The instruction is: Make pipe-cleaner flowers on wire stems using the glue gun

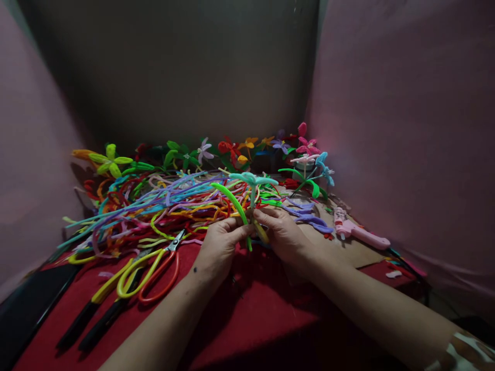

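My left hand (220, 245) is closed, pinching a bright green pipe cleaner (232, 202) that arches up and to the left. My right hand (284, 232) is closed too, its fingers pinched at the base of a small teal pipe-cleaner flower (253, 180) on an upright stem. Both hands meet above the red cloth (251, 314), fingertips almost touching. A short yellow piece (262, 233) sticks out under the right thumb.
A big heap of loose coloured pipe cleaners (154, 208) lies to the left. Finished pipe-cleaner flowers (240, 147) line the back. Orange-handled scissors (160, 273) and yellow-handled scissors (116, 281) rest front left. A pink glue gun (358, 232) lies on the right. Purple petal shapes (309, 216) sit beside it.
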A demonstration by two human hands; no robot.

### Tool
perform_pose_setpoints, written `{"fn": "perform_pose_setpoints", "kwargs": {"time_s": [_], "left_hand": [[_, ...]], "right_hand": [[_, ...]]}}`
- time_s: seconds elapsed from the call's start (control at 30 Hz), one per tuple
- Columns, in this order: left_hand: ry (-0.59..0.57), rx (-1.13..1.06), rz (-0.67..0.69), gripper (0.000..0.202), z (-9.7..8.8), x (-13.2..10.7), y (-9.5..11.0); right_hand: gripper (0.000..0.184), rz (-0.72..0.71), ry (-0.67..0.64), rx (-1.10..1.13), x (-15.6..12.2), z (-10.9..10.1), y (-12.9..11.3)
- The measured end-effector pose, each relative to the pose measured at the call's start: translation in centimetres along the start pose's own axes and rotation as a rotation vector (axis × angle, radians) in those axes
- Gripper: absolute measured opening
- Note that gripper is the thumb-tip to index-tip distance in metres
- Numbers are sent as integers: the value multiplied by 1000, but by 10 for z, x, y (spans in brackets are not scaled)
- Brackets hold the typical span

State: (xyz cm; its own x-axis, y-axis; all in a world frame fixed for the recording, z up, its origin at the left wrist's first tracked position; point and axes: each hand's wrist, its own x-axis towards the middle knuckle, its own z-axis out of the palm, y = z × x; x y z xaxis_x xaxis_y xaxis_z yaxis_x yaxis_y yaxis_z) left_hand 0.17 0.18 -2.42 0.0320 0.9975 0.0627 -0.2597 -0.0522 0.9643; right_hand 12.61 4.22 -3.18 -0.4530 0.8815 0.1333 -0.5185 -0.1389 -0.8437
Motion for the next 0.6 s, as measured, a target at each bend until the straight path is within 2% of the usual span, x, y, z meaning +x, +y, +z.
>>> {"fn": "perform_pose_setpoints", "kwargs": {"time_s": [0.13,0.27,0.4,0.47,0.6], "left_hand": [[-18,-70,-6,24,-2,1,0],[-25,-104,-50,19,-2,0,1],[-38,-147,-110,14,1,-2,3],[-52,-177,-135,11,1,-2,4],[-86,-194,-134,7,0,-2,5]], "right_hand": [[12,16,-41,-20,-1,-4,-1],[11,-47,0,-139,-3,-6,-5],[6,-86,-15,-261,-4,-6,-11],[3,-55,-25,-261,-4,-6,-13],[8,-18,-50,-195,-3,-9,-15]]}}
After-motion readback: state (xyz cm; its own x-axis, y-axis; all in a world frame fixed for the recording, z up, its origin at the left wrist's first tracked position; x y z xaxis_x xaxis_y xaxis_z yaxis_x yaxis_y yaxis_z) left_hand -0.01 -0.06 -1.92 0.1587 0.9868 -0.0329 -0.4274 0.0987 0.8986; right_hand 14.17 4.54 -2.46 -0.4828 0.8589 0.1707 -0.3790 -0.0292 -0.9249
